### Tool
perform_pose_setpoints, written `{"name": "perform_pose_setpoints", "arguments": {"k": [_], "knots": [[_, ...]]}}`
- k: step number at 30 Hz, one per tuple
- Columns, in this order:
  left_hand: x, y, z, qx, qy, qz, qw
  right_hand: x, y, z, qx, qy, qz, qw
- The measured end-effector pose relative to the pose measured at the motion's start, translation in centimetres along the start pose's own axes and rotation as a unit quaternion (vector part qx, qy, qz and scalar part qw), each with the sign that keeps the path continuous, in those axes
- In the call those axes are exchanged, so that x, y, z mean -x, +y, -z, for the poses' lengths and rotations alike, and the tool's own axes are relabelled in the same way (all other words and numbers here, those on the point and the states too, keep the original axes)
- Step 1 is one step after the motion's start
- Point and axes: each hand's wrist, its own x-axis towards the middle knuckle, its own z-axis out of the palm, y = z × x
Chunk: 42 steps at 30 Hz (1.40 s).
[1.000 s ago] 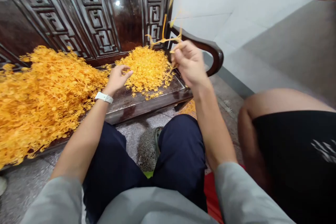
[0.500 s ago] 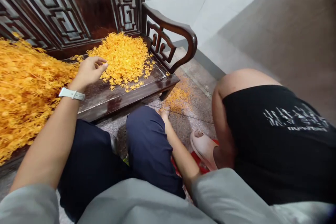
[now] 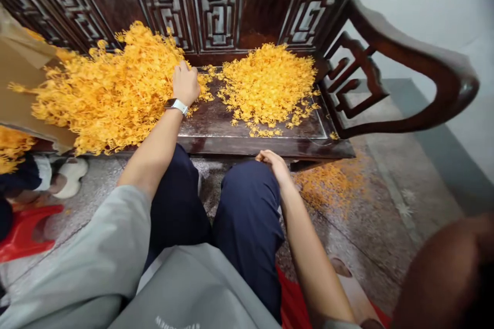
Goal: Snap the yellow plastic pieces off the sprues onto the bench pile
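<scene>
A big heap of orange-yellow plastic flower sprigs [image 3: 116,92] lies on the dark wooden bench [image 3: 210,126]. My left hand [image 3: 186,83], with a watch on its wrist, rests at that heap's right edge. Its fingers are bent down, the tips hidden; whatever they grip does not show. A smaller pile of loose yellow flower pieces [image 3: 270,85] lies to its right, with strays around it. Beside my right knee, just below the bench's front edge, is my right hand [image 3: 275,163]. Its fingers are curled together, and I cannot see anything in them.
Thin orange stems [image 3: 332,182] litter the floor under the bench's right end. A curved armrest [image 3: 424,77] bounds the bench there. Cardboard [image 3: 23,82] stands at the left, near a red stool [image 3: 34,229] and another person's shoe [image 3: 71,177]. A person's knee [image 3: 443,267] is close at lower right.
The view has swung left. My left hand has gone from beside the smaller pile to the large heap. My right hand has risen from near the floor stems to beside my knee.
</scene>
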Motion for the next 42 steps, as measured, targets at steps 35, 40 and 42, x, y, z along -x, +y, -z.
{"name": "perform_pose_setpoints", "arguments": {"k": [35, 40, 42], "knots": [[1.8, -12.4, 0.3, 0.002, 0.079, 0.175, 0.981, -14.4, -4.0, -27.7, 0.099, -0.098, 0.258, 0.956], [1.2, -12.0, 0.5, -0.005, 0.062, 0.171, 0.983, -9.2, -4.4, -21.8, -0.222, -0.16, 0.166, 0.947], [0.9, -12.0, 0.6, -0.014, 0.051, 0.17, 0.984, -7.1, -4.4, -19.4, -0.356, -0.163, 0.118, 0.912]]}}
